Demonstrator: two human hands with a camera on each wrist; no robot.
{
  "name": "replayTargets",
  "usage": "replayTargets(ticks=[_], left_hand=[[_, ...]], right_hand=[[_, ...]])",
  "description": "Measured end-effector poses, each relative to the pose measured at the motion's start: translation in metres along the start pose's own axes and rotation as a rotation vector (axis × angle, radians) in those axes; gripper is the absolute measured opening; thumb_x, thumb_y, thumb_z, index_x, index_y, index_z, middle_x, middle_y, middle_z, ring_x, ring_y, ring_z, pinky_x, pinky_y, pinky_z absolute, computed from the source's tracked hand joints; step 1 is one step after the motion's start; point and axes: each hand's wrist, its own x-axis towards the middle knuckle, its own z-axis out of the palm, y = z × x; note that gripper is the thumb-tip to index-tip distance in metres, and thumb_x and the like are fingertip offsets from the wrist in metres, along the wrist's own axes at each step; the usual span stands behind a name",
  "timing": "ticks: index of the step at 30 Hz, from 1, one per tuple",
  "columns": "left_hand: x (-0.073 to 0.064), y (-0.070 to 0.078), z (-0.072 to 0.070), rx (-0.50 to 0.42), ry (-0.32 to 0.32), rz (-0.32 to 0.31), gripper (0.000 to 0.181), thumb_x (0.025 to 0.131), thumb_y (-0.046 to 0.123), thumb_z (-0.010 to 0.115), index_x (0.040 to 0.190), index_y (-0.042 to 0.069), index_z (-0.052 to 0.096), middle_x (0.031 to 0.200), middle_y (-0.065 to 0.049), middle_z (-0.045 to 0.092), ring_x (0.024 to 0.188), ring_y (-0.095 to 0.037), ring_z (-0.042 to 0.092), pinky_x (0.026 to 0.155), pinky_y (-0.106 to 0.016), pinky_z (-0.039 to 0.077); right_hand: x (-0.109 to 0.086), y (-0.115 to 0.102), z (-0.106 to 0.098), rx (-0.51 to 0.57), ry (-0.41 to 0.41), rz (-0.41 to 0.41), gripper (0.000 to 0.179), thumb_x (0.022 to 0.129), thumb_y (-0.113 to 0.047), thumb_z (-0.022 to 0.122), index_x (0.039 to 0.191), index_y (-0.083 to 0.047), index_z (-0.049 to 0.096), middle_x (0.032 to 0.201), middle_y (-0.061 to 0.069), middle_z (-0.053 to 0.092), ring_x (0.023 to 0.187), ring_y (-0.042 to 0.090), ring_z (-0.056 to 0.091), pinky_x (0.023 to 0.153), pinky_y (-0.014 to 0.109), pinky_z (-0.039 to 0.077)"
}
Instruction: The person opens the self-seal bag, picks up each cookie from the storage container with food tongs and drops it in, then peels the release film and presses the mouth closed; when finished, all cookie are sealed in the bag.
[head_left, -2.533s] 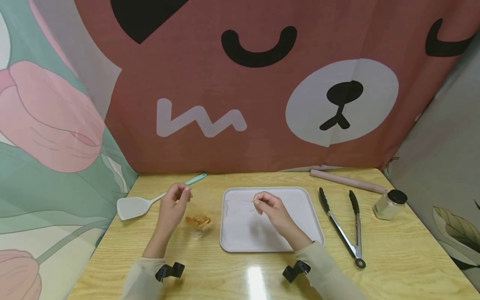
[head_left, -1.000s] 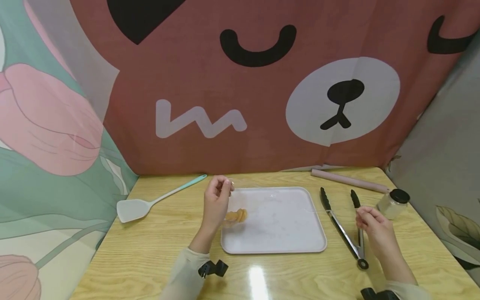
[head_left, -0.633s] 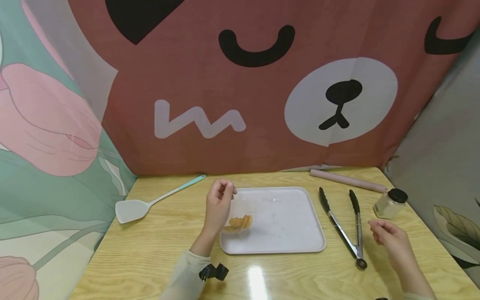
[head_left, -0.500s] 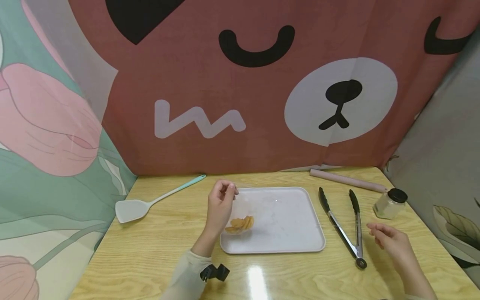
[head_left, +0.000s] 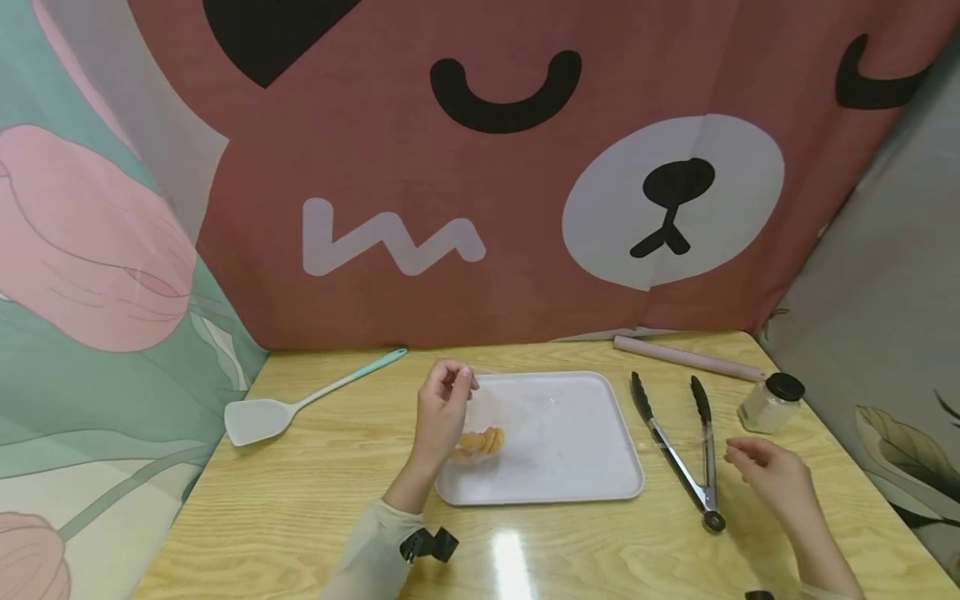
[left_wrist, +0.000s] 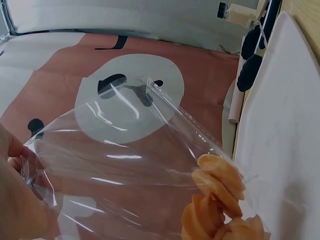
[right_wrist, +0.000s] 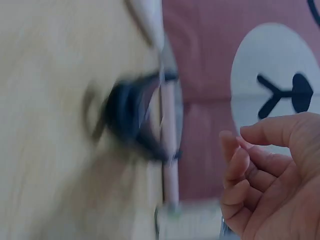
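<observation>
My left hand (head_left: pixel 442 408) pinches the upper edge of a clear plastic bag (left_wrist: pixel 125 165), hanging over the left side of a white tray (head_left: pixel 570 467). Orange-brown snack pieces (head_left: pixel 487 439) lie in the bag's bottom; in the left wrist view, these ridged snack pieces (left_wrist: pixel 217 182) gather at the lower right. Right of the tongs, my right hand (head_left: pixel 776 479) has thumb and forefinger nearly together at a thin clear plastic strip (head_left: pixel 667 447), which trails leftward over the tongs. In the right wrist view, the right hand (right_wrist: pixel 280 180) has curled fingers; its contact with the strip is unclear.
Metal tongs (head_left: pixel 708 475) with black tips lie spread right of the tray. A black-lidded jar (head_left: pixel 771 404) stands behind my right hand, near a pink rolling pin (head_left: pixel 686 358). A white spatula (head_left: pixel 258 421) with a teal handle lies at the left. A printed curtain backs the table.
The bag and left hand have moved right, from beside the tray to over it. My right hand has swung from above the tray to right of the tongs, with the strip trailing.
</observation>
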Motion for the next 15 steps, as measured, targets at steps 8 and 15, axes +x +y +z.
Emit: replayTargets(ticks=[8,15], left_hand=[[-0.001,0.002,0.007,-0.028,-0.017,-0.031,0.01,0.095,-0.001,0.05,0.09,-0.009,0.054,0.077,-0.018,0.056,0.067,-0.01,0.051,0.062,-0.02,0.044],[-0.001,0.006,0.013,-0.033,-0.025,-0.057,0.008,0.095,-0.006,0.048,0.091,-0.012,0.053,0.078,-0.023,0.055,0.068,-0.012,0.051,0.063,-0.019,0.044]], right_hand=[[0.018,-0.062,0.044,0.304,-0.074,-0.127,0.032,0.094,-0.017,0.06,0.115,0.008,0.061,0.098,0.015,0.066,0.076,0.0,0.058,0.063,0.022,0.051],[0.029,-0.107,0.092,0.547,-0.299,-0.217,0.038,0.092,-0.016,0.063,0.122,0.005,0.056,0.106,0.019,0.062,0.084,0.008,0.059,0.07,0.027,0.052]])
